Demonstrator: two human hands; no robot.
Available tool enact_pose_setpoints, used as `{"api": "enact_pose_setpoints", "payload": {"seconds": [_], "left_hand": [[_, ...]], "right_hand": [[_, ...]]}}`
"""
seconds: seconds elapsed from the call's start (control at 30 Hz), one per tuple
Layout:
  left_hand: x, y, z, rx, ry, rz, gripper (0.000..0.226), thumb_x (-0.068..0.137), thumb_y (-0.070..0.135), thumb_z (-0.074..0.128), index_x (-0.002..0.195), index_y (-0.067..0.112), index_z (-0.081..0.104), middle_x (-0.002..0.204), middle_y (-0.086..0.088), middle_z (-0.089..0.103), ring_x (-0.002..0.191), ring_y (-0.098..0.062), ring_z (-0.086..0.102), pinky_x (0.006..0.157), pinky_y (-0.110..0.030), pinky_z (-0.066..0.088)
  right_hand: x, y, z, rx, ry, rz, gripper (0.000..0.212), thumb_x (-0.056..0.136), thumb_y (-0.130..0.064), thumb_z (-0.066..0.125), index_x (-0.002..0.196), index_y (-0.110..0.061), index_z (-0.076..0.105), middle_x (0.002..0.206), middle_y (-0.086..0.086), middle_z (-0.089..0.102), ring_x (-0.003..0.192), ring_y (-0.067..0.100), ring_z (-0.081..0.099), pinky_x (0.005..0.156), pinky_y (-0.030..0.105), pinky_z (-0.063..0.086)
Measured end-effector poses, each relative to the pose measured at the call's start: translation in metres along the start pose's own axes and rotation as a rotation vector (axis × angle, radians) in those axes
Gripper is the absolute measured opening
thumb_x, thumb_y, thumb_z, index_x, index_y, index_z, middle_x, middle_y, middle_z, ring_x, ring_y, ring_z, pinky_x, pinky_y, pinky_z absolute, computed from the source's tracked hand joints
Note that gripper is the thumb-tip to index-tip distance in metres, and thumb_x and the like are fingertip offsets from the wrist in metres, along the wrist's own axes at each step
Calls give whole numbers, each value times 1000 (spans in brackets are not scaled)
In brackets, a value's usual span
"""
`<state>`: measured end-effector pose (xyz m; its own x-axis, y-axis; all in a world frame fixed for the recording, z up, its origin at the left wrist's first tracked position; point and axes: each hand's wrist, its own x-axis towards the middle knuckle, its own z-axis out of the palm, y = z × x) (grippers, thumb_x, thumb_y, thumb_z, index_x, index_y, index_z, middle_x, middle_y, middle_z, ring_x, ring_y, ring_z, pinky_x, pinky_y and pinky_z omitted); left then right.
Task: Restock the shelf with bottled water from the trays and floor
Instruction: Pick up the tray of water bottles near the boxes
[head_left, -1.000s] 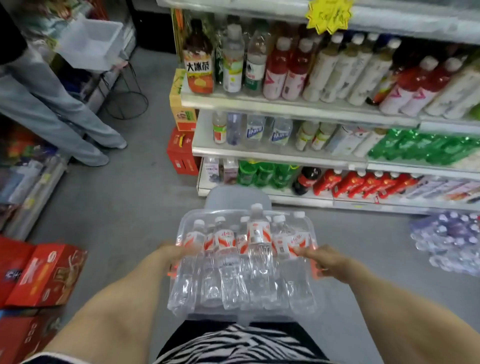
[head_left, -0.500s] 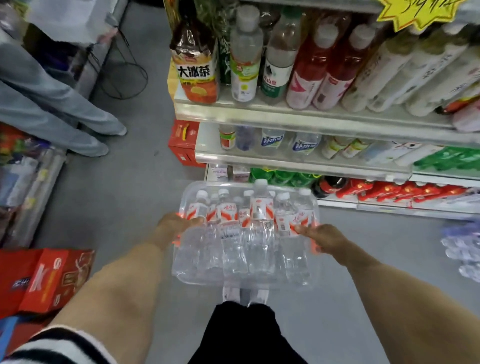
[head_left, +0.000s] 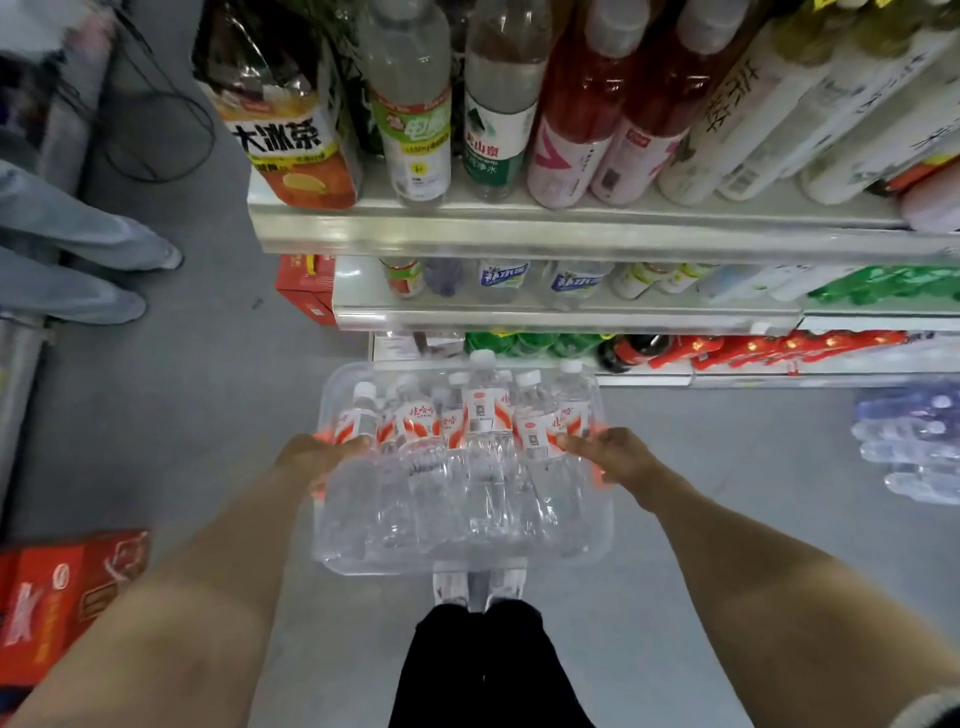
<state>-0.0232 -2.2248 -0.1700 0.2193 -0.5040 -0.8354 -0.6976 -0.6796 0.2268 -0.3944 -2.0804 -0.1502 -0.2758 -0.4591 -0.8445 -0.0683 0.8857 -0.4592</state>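
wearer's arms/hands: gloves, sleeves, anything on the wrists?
No gloves: the left hand and right hand are bare, forearms uncovered. No watch or band visible on either wrist. A striped sleeve edge shows only at the frame's bottom corners.

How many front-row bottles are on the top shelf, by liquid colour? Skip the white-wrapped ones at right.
Brown tea bottle: 1
Clear bottles: 2
Red bottles: 2
Total on the top shelf, front row: 5
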Motion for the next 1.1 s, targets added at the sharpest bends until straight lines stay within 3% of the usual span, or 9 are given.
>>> {"api": "enact_pose_setpoints", "payload": {"seconds": [0.1,0.17,0.27,0.37,0.47,0.7,0.83,0.97,1.1], "left_hand": [[-1,3,4,5,43,19,62,69,55,84,95,2,66,75,-9,64,64,-23,61,63,-32,52],[-3,5,6,40,68,22,66,73,54,82,105,-1,64,82,-13,66,65,-25,62,55,-30,47],[-11,9,11,96,113,39,71,76,53,80,116,-3,62,106,-20,69,89,-36,68,67,-35,50],[-26,16,14,168,180,83,67,79,50,78,117,-3,62,113,-21,67,98,-37,67,72,-36,49],[-46,27,18,227,251,179,76,73,50,82,123,-1,56,124,-23,59,113,-40,58,92,-45,51],[-139,86,46,386,319,702,75,82,32,79,145,15,41,155,-15,28,143,-35,26,116,-44,29],[-219,120,80,524,294,1016,75,82,35,79,144,19,42,151,-14,33,139,-36,31,112,-45,33],[-322,154,117,638,270,1267,71,80,37,79,141,21,45,149,-9,34,134,-34,35,107,-45,38],[-438,162,159,712,309,1551,69,82,42,77,140,21,46,149,-9,34,133,-32,37,106,-44,40]], "right_hand": [[-1,4,1,14,35,-28,83,42,-74,89,96,-13,75,102,-1,77,102,17,67,77,31,45],[-5,2,3,18,28,-40,80,46,-74,87,101,-16,77,102,-4,78,103,14,68,83,32,47],[-11,0,7,10,34,-52,54,68,-63,84,104,-24,77,102,-7,76,102,12,66,93,33,46],[-19,4,15,-92,140,-46,65,71,-72,77,117,-25,71,110,-3,71,106,20,64,91,33,46],[-36,8,17,-294,230,-38,70,83,-65,70,133,-17,62,126,8,68,118,29,61,94,35,48],[-107,19,-18,-442,339,-81,82,88,-44,75,154,-13,37,150,15,46,136,29,48,109,35,40],[-168,20,-64,-524,483,-135,80,89,-43,74,155,-19,36,154,12,42,140,31,43,111,38,40],[-257,39,-116,-573,771,-219,66,91,-34,71,150,-21,42,139,14,49,130,35,48,100,40,45],[-361,83,-160,-606,1029,-218,67,92,-36,69,151,-23,39,143,11,47,133,32,46,98,44,47]]}}
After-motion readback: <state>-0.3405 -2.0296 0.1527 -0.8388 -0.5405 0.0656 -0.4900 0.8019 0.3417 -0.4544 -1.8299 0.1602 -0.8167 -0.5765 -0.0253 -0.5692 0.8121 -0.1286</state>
